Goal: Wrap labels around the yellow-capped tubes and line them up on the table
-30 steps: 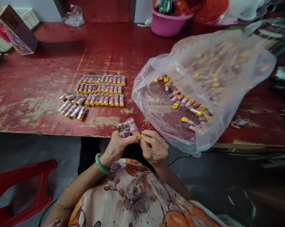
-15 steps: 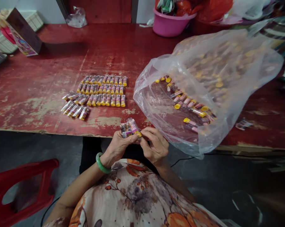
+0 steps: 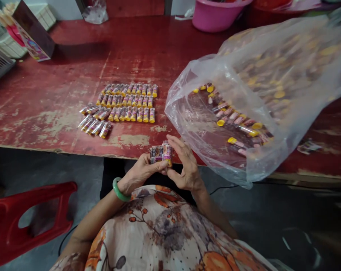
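Note:
My left hand (image 3: pixel 142 171), with a green bangle on the wrist, grips a printed label sheet and a small tube (image 3: pixel 167 152) near the table's front edge. My right hand (image 3: pixel 187 167) is beside it, fingers apart, its thumb near the tube's lower end. Several wrapped tubes with yellow ends (image 3: pixel 130 101) lie in rows on the red table (image 3: pixel 136 49), and a looser group (image 3: pixel 95 124) lies at their front left. To the right, a clear plastic bag (image 3: pixel 187 109) lies open with many pink tubes with yellow caps (image 3: pixel 239 119) inside.
A pink basin (image 3: pixel 215 17) stands at the back. On the far left are a tall box (image 3: pixel 33 32) and white baskets (image 3: pixel 6 43). A red stool (image 3: pixel 46 203) is on the floor at the left. A scrap of wrapping (image 3: pixel 308 146) lies right of the bag.
The fingers of my right hand have spread and come off the tube's top side. The tube and label are now more upright. The whole view has shifted slightly.

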`<state>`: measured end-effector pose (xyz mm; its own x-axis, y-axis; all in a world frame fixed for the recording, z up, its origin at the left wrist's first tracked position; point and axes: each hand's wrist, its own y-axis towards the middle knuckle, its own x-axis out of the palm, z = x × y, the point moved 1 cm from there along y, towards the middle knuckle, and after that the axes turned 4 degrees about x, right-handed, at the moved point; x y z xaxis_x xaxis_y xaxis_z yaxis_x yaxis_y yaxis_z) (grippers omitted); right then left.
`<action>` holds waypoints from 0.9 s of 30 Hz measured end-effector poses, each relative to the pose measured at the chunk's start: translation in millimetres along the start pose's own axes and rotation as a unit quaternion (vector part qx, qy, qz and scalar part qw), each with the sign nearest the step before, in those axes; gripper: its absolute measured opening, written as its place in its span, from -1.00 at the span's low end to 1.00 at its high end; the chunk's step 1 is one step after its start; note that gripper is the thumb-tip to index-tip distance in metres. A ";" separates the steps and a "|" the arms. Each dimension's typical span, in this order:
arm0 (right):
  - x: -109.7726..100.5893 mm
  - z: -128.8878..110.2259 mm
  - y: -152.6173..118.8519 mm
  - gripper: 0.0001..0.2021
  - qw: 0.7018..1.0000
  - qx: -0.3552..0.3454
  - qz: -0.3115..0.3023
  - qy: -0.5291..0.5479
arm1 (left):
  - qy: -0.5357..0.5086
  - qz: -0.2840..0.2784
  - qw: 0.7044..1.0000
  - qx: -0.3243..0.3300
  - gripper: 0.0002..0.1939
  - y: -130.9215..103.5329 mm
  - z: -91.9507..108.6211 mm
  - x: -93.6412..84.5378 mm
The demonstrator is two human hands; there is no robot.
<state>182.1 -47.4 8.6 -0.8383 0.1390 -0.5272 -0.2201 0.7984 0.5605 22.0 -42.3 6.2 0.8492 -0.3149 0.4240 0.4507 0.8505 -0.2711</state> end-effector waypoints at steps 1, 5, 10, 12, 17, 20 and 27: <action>-0.9 -0.2 0.1 -0.35 1.000 0.003 0.003 0.004 | -0.010 -0.008 1.000 -0.005 -0.73 0.0 -0.7 -0.3; -0.6 -1.1 -1.6 -0.39 1.000 0.016 0.021 0.016 | -0.046 -0.016 0.999 -0.011 -0.72 0.8 -2.3 0.5; 2.5 -0.6 -2.3 -0.40 0.999 0.007 0.026 0.019 | -0.041 0.001 0.999 -0.012 -0.72 1.7 -1.5 2.3; 3.0 -0.3 -2.0 -0.41 0.999 0.009 0.029 0.023 | -0.042 0.005 0.999 -0.012 -0.71 1.7 -1.1 2.6; 4.1 -0.1 -1.6 -0.42 0.999 0.009 0.035 0.039 | -0.044 0.009 0.999 -0.018 -0.70 2.0 -1.1 2.6; 6.4 0.4 -2.4 -0.43 0.999 0.011 0.033 0.042 | -0.050 0.021 0.998 -0.020 -0.67 1.5 -1.1 3.6; 16.1 4.5 -7.7 -0.40 1.000 0.008 -0.013 0.017 | -0.011 0.058 0.998 -0.024 -0.61 -8.0 2.3 -11.5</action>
<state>172.5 -48.7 -7.1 -0.8491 0.0975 -0.5192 -0.2347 0.8109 0.5360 8.0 -44.4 5.5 0.8901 -0.2060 0.4067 0.3633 0.8594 -0.3598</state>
